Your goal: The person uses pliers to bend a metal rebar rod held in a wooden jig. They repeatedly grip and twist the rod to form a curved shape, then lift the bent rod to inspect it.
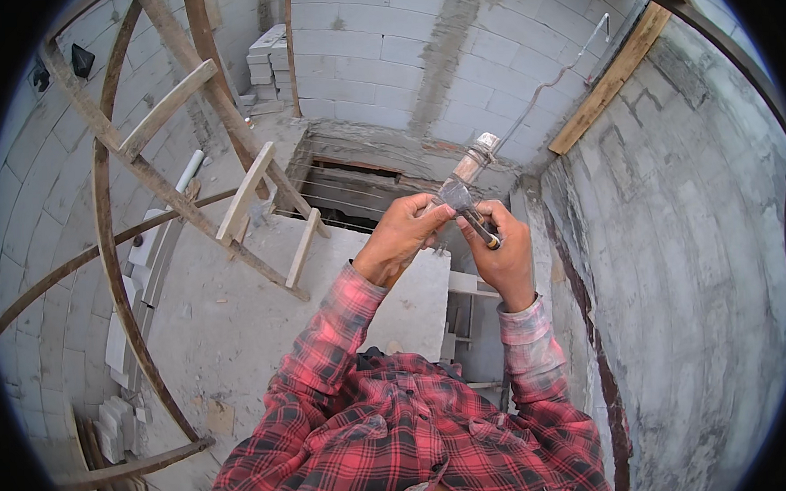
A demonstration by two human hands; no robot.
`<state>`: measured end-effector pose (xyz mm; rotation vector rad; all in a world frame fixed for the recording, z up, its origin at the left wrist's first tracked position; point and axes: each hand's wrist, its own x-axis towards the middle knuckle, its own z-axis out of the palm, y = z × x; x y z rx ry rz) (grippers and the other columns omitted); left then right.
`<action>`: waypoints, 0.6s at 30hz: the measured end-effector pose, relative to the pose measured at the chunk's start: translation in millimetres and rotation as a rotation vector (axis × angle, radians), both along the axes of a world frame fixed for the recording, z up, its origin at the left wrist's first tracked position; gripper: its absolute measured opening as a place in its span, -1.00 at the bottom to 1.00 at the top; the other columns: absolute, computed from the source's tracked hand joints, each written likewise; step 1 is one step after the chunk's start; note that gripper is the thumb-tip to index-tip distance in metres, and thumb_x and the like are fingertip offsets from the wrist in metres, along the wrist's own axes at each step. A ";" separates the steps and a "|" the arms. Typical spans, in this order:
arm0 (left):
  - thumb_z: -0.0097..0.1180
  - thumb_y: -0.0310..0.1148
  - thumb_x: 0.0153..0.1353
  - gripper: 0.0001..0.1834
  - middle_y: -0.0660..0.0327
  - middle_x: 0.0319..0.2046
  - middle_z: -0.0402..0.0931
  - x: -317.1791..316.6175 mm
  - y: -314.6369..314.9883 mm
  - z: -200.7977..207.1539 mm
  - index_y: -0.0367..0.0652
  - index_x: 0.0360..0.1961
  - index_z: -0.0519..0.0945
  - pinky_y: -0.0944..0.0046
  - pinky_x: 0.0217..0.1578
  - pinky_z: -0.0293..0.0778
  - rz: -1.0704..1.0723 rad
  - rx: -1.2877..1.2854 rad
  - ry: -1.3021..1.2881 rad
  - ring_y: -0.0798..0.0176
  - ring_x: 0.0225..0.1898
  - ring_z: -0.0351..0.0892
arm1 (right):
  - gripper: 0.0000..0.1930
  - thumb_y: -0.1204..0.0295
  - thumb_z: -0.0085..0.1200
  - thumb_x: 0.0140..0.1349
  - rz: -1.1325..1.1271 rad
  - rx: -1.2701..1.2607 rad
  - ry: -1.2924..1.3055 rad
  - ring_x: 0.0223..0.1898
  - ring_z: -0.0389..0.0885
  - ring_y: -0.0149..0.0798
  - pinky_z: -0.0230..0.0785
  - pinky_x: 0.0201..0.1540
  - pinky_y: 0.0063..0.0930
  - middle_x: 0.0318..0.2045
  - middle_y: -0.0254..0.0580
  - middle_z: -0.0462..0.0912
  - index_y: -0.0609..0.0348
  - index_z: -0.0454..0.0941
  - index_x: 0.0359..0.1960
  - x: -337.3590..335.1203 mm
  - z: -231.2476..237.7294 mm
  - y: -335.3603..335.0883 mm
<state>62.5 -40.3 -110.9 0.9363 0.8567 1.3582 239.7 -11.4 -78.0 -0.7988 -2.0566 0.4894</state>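
Head view — I see both hands raised before chest, over gap between concrete floor slab (238, 314) and block wall (673, 233). Left hand (399, 236) pinches hammer head (455, 193); wooden handle (475, 158) points up and away. Right hand (507, 254) closed round dark tool with yellow band (482, 230), tip at hammer head. I judge: keep left pinch firm, work tip in short strokes, hold over slab — drop means loss down opening (347, 190). Containers: none in view. Wooden ladder (231, 156) leans left.

A ladder (223, 178) stands left of the floor opening (347, 190), with stacked blocks (267, 71) behind it.
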 end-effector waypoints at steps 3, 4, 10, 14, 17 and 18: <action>0.18 -0.24 0.39 -0.78 0.42 -0.48 0.44 -2.1 0.5 1.5 -0.18 -0.29 0.59 0.50 -0.49 0.27 -0.001 -0.001 0.041 0.57 -0.50 0.32 | -0.80 0.45 0.27 0.24 0.021 -0.229 0.065 -0.39 0.65 -0.39 0.44 -0.31 -0.46 -0.36 -0.20 0.70 0.26 0.61 -0.14 14.8 -16.4 5.7; 0.17 -0.21 0.39 -0.77 0.42 -0.49 0.42 -3.9 1.1 -1.1 -0.16 -0.30 0.58 0.50 -0.48 0.28 0.002 0.005 0.055 0.56 -0.51 0.32 | -0.83 0.46 0.25 0.26 0.038 -0.245 0.113 -0.38 0.61 -0.43 0.43 -0.31 -0.51 -0.31 -0.22 0.70 0.25 0.60 -0.17 17.5 -18.0 5.0; 0.17 -0.14 0.39 -0.72 0.42 -0.51 0.39 -7.8 4.5 -5.5 -0.11 -0.34 0.55 0.50 -0.48 0.27 -0.019 0.006 0.060 0.56 -0.52 0.30 | -0.86 0.56 0.26 0.24 0.097 -0.185 0.177 -0.30 0.56 -0.46 0.44 -0.22 -0.55 -0.09 -0.15 0.67 0.25 0.56 -0.21 30.9 -23.8 6.7; 0.15 -0.15 0.41 -0.72 0.42 -0.48 0.44 -8.3 8.2 -11.0 -0.15 -0.30 0.57 0.49 -0.46 0.33 -0.044 0.002 0.100 0.57 -0.49 0.36 | -0.79 0.55 0.32 0.14 0.167 -0.004 0.122 -0.34 0.61 -0.36 0.48 -0.24 -0.48 -0.16 -0.16 0.69 0.23 0.58 -0.20 21.5 -15.6 15.1; 0.14 -0.19 0.42 -0.74 0.42 -0.43 0.48 -6.4 10.5 -16.0 -0.20 -0.21 0.60 0.48 -0.42 0.40 -0.031 -0.002 0.059 0.58 -0.43 0.44 | -0.77 0.51 0.35 0.10 0.199 0.113 0.047 -0.38 0.64 -0.27 0.51 -0.27 -0.42 -0.22 -0.16 0.69 0.21 0.59 -0.22 13.4 -14.6 23.4; 0.14 -0.20 0.42 -0.74 0.41 -0.42 0.49 -6.4 10.5 -15.7 -0.21 -0.18 0.60 0.48 -0.40 0.41 -0.033 -0.007 0.080 0.58 -0.41 0.46 | -0.76 0.50 0.36 0.09 0.205 0.137 0.014 -0.38 0.65 -0.24 0.51 -0.27 -0.39 -0.24 -0.15 0.69 0.21 0.59 -0.23 12.2 -14.8 25.6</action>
